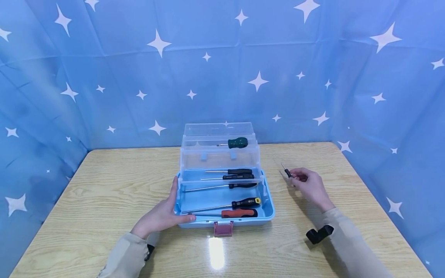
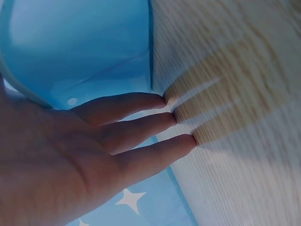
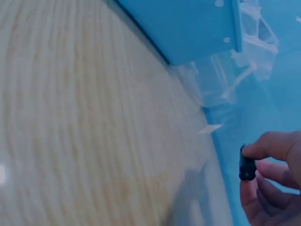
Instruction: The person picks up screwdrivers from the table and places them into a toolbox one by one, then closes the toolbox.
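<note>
My left hand (image 1: 161, 214) rests against the left side of a light blue toolbox (image 1: 205, 199), thumb at its front rim. In the left wrist view its fingers lie straight beside the blue wall. To the right of the box, above the table, my right hand (image 1: 311, 187) pinches a small black-handled screwdriver (image 1: 287, 172), its thin shaft pointing up and left. Inside the box lie a red-and-black screwdriver (image 1: 239, 213), a black one with a yellow end (image 1: 247, 202) and several other black-handled ones. A green-handled screwdriver (image 1: 238, 143) lies in the raised clear part.
The clear lid (image 1: 219, 129) stands raised at the back of the box. A purple latch (image 1: 223, 229) hangs at the front. Behind the wooden table (image 1: 114, 193) hangs a blue curtain (image 1: 208, 77) with white stars, also along both sides.
</note>
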